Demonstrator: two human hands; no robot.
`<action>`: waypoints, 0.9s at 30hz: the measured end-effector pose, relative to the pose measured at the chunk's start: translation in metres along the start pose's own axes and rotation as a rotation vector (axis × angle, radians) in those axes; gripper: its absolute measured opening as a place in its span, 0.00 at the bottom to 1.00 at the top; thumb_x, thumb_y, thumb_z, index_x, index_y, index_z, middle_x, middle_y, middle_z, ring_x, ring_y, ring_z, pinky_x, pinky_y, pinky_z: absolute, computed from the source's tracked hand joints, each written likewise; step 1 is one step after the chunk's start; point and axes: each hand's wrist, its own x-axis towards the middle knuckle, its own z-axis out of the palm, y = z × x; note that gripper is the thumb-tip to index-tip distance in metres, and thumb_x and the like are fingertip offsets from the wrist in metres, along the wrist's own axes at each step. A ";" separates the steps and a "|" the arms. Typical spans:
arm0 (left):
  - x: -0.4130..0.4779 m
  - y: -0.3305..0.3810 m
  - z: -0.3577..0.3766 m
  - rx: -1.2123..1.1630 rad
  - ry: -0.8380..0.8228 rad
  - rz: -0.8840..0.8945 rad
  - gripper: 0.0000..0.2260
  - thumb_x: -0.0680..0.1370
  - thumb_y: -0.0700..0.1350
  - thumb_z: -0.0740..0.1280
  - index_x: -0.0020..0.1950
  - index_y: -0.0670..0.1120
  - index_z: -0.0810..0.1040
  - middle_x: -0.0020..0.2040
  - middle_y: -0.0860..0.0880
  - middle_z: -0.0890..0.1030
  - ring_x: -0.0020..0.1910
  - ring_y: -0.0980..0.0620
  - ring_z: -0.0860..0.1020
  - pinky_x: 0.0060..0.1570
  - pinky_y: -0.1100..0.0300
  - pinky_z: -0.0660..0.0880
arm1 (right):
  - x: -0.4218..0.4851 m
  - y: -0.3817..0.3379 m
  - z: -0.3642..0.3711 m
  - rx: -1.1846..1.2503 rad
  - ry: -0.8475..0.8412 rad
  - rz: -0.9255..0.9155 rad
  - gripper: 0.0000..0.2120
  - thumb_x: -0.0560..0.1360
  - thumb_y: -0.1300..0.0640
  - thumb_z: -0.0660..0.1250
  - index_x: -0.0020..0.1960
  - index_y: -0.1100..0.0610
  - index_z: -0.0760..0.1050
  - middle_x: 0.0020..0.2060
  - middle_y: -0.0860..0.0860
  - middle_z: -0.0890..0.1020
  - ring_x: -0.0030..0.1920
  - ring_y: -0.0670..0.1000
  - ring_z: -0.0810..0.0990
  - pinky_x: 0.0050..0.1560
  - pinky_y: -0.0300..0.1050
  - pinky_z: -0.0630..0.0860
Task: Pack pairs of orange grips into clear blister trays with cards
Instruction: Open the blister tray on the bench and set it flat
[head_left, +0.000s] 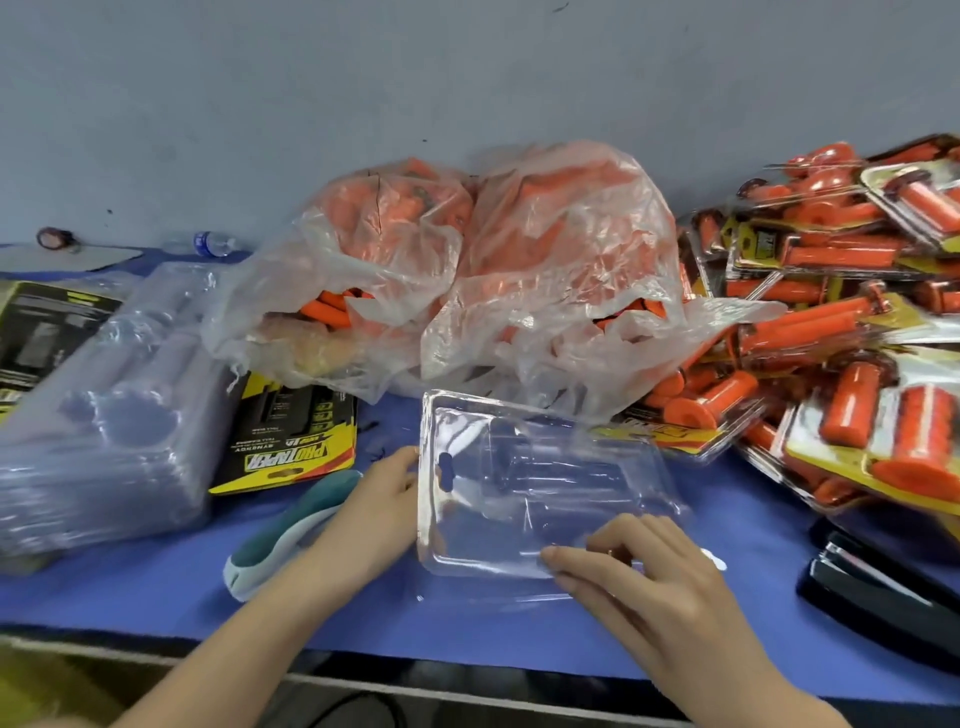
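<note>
Two bare hands work one empty clear blister tray (524, 483) at the front-centre of the blue table (753, 597), just below two plastic bags of orange grips (467, 270). Left hand (374, 514) rests against the tray's left edge beside the hang-hole, fingers loosely extended, not clamped on anything. Right hand (649, 577) presses on the near right corner, fingers spread and slightly curled over the plastic; no full grip seen.

Tray looks thin, light and springy, prob. slick and easy to dent or crease; best taken by the flat outer flange, w/ thumb and fingertips at opposite edges, not by the moulded pockets. Grips look rubbery and soft-surfaced, unlikely to slip.

At left, a tall stack of empty trays (98, 415) sits next to a pile of black-and-yellow cards (291, 441), lettering upside down to the camera: "PROTAPER" reads clearly, smaller lines too blurred. At right, finished packs (841, 332) heap up, their yellow card print illegible. Teal-handled tool (291, 530) lies under the left wrist; black stapler (872, 582) at far right.
</note>
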 end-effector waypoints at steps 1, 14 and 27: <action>0.001 -0.004 -0.001 -0.009 -0.008 -0.011 0.10 0.82 0.37 0.62 0.45 0.52 0.72 0.26 0.49 0.78 0.24 0.54 0.78 0.25 0.65 0.72 | -0.001 -0.001 0.000 -0.004 0.000 -0.002 0.10 0.81 0.50 0.64 0.55 0.49 0.83 0.40 0.48 0.77 0.37 0.49 0.72 0.38 0.43 0.72; 0.009 -0.003 -0.036 -0.071 0.037 -0.056 0.04 0.83 0.43 0.61 0.54 0.43 0.74 0.36 0.48 0.83 0.29 0.49 0.79 0.26 0.59 0.72 | -0.009 0.034 -0.050 0.513 0.724 0.742 0.11 0.78 0.37 0.62 0.56 0.42 0.73 0.44 0.50 0.81 0.39 0.50 0.82 0.41 0.38 0.79; -0.026 0.031 -0.047 0.108 -0.889 -0.067 0.16 0.80 0.54 0.67 0.66 0.52 0.75 0.59 0.48 0.82 0.59 0.47 0.80 0.53 0.49 0.80 | 0.129 0.085 -0.141 0.803 0.811 1.068 0.10 0.83 0.55 0.56 0.43 0.50 0.70 0.23 0.43 0.72 0.22 0.41 0.68 0.23 0.34 0.67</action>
